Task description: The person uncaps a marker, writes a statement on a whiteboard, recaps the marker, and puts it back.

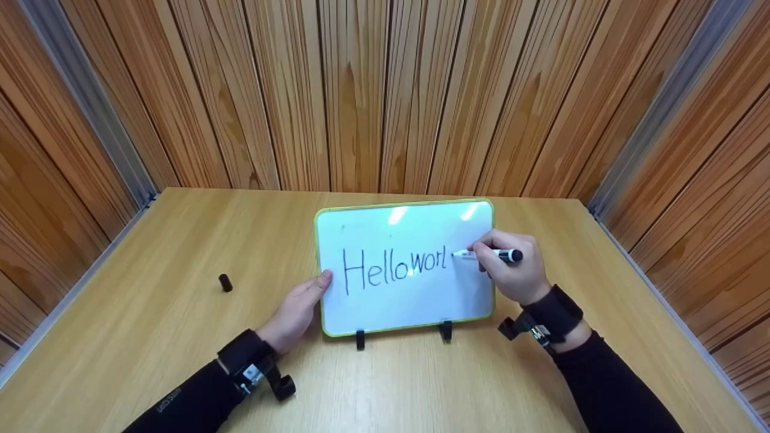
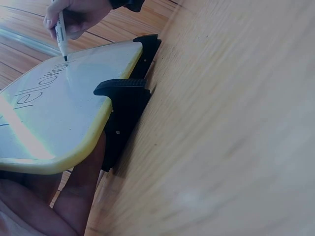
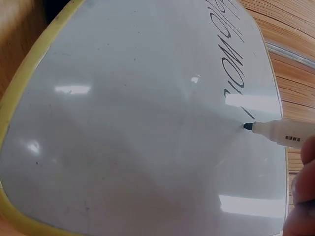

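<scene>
A whiteboard (image 1: 397,307) with a yellow-green rim leans on a black stand (image 2: 123,118) and bears the handwritten black letters "Hello worl". My left hand (image 1: 298,310) grips its left edge, thumb on the front; in the left wrist view the other fingers (image 2: 81,191) pass behind the board. With my right hand (image 1: 514,267) I pinch a white whiteboard marker (image 1: 481,255) that has a black end. Its dark tip (image 3: 248,126) is at the board's surface just right of the last letter; whether it touches I cannot tell.
A black marker cap (image 1: 225,282) stands on the wooden table (image 1: 150,300) to the left of the board. Wood-panelled walls (image 1: 361,90) rise behind and at both sides. Two black stand hooks (image 1: 360,340) hold the board's lower edge.
</scene>
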The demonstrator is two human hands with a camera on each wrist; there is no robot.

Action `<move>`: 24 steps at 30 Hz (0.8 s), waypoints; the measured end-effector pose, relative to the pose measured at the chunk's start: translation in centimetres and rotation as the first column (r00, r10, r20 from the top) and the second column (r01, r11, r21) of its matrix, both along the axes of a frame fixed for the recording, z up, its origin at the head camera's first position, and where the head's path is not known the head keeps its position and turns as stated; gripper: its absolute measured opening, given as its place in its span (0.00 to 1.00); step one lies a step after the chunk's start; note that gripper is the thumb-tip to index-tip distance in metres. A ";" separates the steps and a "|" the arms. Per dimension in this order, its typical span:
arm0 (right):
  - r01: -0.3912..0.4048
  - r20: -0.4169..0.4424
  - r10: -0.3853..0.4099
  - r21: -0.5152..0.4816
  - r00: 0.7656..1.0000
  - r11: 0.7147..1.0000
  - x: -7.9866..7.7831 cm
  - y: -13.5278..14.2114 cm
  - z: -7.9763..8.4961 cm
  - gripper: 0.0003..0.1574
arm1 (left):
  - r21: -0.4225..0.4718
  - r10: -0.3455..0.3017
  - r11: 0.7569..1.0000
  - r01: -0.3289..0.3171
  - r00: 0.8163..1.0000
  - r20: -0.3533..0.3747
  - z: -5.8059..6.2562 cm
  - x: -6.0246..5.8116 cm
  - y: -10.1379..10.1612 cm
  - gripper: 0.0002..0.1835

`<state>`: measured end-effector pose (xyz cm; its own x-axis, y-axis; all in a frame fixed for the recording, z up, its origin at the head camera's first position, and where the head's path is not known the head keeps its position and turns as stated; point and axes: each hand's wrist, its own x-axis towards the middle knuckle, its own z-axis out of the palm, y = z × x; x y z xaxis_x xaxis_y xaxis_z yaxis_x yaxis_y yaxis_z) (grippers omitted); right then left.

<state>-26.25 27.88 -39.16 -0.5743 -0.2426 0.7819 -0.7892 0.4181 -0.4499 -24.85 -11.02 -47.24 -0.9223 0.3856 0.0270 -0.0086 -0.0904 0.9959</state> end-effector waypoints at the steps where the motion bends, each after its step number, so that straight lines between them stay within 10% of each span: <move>1: 0.000 0.002 0.000 0.003 1.000 1.000 0.0 0.0 0.0 0.14 | -0.001 0.001 1.000 -0.001 1.000 0.001 0.0 0.0 0.0 0.35; 24: -0.076 0.037 0.075 0.036 0.997 0.996 -0.2 -0.1 -0.1 0.16 | -0.002 -0.020 1.000 0.020 1.000 -0.014 0.1 0.0 0.0 0.36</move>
<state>-26.41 27.76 -39.27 -0.5806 -0.3145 0.7510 -0.8028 0.3749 -0.4636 -24.87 -11.00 -47.18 -0.9141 0.4036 0.0390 0.0036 -0.0881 0.9961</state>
